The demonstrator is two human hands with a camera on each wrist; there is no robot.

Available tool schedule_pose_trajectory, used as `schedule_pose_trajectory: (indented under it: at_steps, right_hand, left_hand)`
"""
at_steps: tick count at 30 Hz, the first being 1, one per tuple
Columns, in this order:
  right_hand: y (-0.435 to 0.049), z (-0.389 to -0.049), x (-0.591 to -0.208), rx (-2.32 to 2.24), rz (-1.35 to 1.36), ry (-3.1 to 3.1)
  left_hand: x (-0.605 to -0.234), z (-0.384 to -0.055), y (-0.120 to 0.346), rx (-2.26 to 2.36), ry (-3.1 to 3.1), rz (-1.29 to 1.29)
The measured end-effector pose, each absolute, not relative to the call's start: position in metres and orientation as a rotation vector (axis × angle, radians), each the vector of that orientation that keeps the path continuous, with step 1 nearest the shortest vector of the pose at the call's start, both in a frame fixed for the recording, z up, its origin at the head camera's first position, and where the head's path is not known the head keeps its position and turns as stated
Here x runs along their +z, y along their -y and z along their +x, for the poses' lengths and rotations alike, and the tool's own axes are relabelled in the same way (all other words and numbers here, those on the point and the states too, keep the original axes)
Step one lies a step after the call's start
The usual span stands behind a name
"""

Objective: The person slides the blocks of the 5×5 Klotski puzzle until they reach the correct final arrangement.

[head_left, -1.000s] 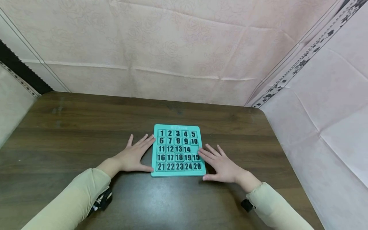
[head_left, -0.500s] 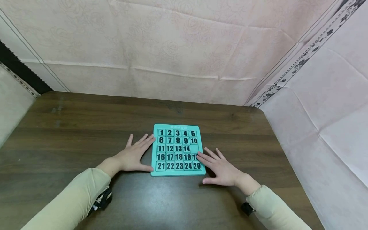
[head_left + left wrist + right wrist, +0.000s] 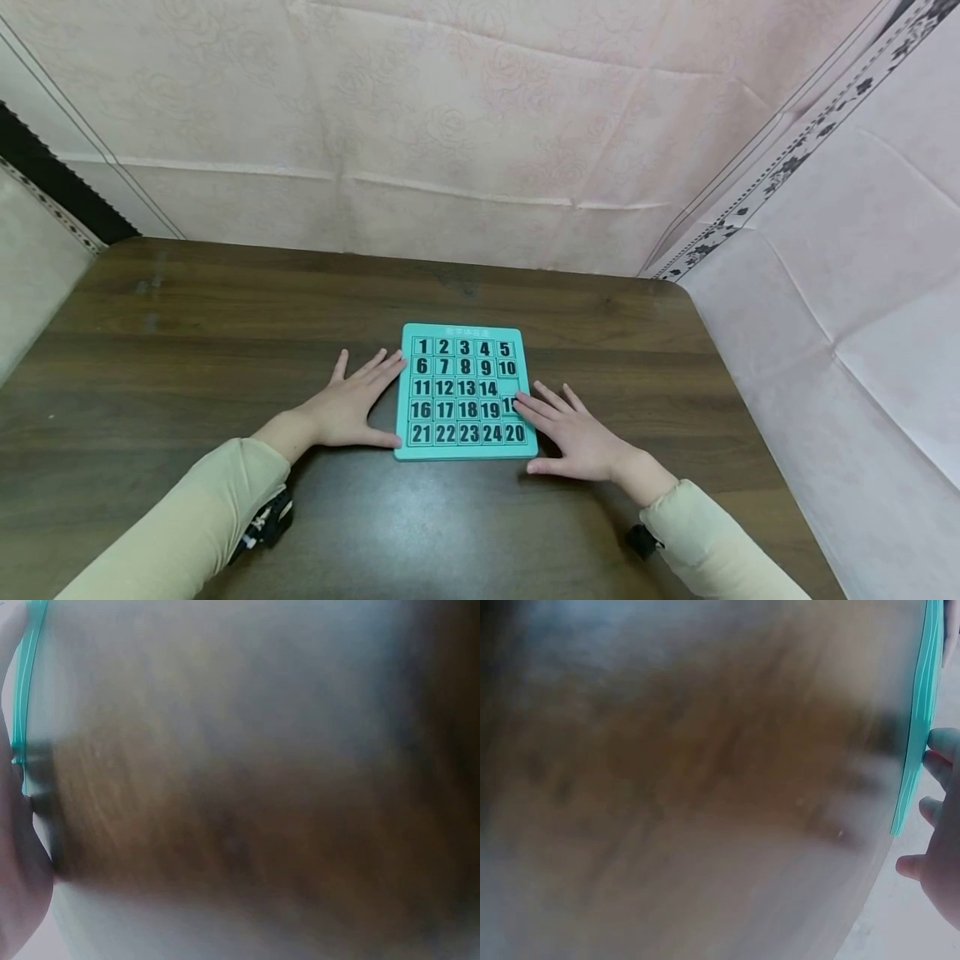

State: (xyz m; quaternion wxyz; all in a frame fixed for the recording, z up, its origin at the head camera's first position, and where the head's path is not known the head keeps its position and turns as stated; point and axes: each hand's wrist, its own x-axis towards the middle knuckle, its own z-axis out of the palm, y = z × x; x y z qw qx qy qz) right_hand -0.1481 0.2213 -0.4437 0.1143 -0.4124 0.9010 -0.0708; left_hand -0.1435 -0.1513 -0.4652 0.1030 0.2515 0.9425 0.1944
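A turquoise sliding number puzzle lies flat on the table in the head view, with black-numbered tiles in rows. A gap shows to the right of tile 14. Below it, tile 15 is partly covered by fingertips of my right hand, whose fingers are extended. This tile sits slightly higher than tile 19 beside it. My left hand spreads its fingers at the puzzle's left edge, thumb near the lower corner and fingertips near the upper part. Both wrist views catch only the puzzle's side and part of each hand.
The dark wooden table extends around the puzzle. Pale patterned cloth hangs behind the table, and more cloth hangs on the right. Black devices are strapped at both wrists.
The right hand's fingertips shifted down and slightly left onto tile 15, then a little upward. The tile now appears slightly higher, toward the gap. The left hand has stayed in place.
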Motion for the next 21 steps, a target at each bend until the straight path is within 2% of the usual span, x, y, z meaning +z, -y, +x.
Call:
schedule_pose_trajectory:
  at_steps: [21]
  right_hand:
    - [-0.215,-0.160,-0.439,-0.164,-1.145,-2.618]
  left_hand:
    - [-0.465,-0.144,0.152,0.584,-2.778,0.741]
